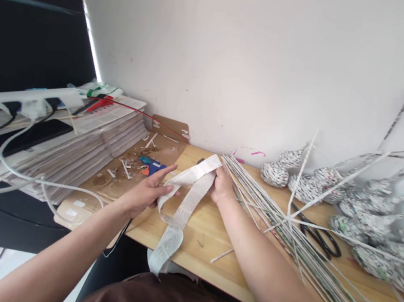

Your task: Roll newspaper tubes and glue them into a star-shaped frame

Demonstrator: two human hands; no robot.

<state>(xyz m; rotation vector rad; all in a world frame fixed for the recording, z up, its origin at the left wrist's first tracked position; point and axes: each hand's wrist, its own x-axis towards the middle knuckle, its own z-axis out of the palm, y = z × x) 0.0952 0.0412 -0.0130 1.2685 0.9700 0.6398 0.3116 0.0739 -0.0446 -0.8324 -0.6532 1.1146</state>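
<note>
A long strip of printed paper [193,199] is looped in front of me, its lower end hanging over the table's front edge. My right hand [223,183] is closed on the strip near its upper end. Beside the loop on the left, my left hand [148,191] has its index finger and thumb apart, the thumb against or close to the paper; its other fingers are partly hidden behind the strip. Just beyond my left hand, a blue glue gun [154,167] lies on a brown board [103,179].
Thin rolled paper rods [277,211] run diagonally across the wooden table [191,245]. At right are black scissors [317,236] and several woven paper shapes [367,211]. Stacked paper [109,142], a phone [16,141], a power strip [40,95] and white cables are at left.
</note>
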